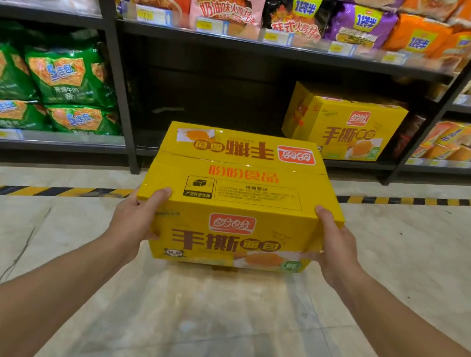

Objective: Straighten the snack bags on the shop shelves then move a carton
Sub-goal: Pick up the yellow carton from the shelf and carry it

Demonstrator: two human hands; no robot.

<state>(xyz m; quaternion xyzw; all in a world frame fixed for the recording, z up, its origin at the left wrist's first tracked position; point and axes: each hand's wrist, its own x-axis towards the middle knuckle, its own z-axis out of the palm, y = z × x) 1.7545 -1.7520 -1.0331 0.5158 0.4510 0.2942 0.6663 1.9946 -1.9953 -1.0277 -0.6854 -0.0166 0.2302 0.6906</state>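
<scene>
Btm shelf (pixel 356 164) holds yellow carton (pixel 348 126); green bags (pixel 63 79) lft shelf (pixel 71 142).

bright, even overhead light fills the aisle. the pale floor (pixel 213 308) shows a soft sheen near the carton (pixel 235 196), whose top reflects glare. the far bottom shelf bay (pixel 208 93) sits in deep shadow. shelf lines bow at the edges; upper bags (pixel 228 1) blur slightly.

The held carton (pixel 239 184) is showing 盼盼, 手撕面包 and 盼盼食品; the shelf carton (pixel 348 126) is repeating 盼盼; the green bags (pixel 66 77) are showing 5连包, the pink bag (pixel 228 1) 1袋半.
</scene>
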